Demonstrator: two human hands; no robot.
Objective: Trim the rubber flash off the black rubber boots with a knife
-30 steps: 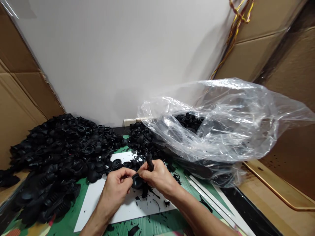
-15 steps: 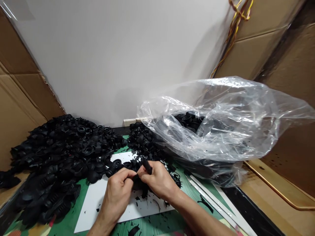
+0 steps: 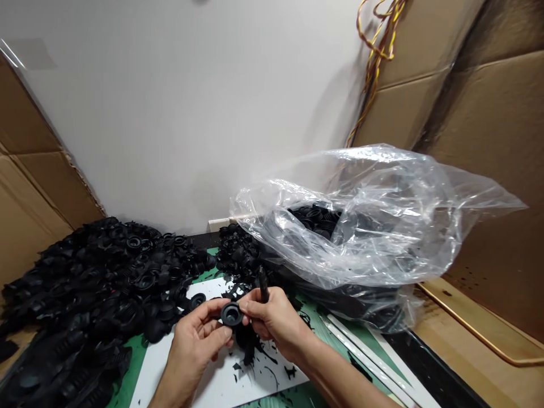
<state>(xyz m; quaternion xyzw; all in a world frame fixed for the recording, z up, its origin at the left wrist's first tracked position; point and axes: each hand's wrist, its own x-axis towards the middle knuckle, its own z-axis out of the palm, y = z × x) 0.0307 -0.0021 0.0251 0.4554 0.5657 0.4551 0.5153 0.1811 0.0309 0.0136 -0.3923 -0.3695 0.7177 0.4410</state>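
Note:
A black rubber bellows (image 3: 232, 313) is held above the white sheet, its round, ringed opening turned up toward me. Fingers and thumb of my left hand (image 3: 198, 343) grip it from the left and below. My right hand (image 3: 278, 323) pinches its right rim with thumb and forefinger. That same hand clasps a dark pen-like tool (image 3: 263, 283), which sticks up past the forefinger; its lower end is hidden. Below the hands, black rubber scraps (image 3: 249, 345) lie on the white sheet (image 3: 170, 371).
A large heap of similar black rubber pieces (image 3: 106, 272) covers the left side of the green table surface (image 3: 138, 348). At right stands a clear plastic bag (image 3: 382, 226) with black pieces inside. White strips (image 3: 361, 357) lie in front of it. Cardboard (image 3: 488, 170) flanks the workspace.
The bellows has been turned so its ringed opening now faces up. My left fingers have opened out around it, and the pen-like tool points more upright. The view has shifted slightly.

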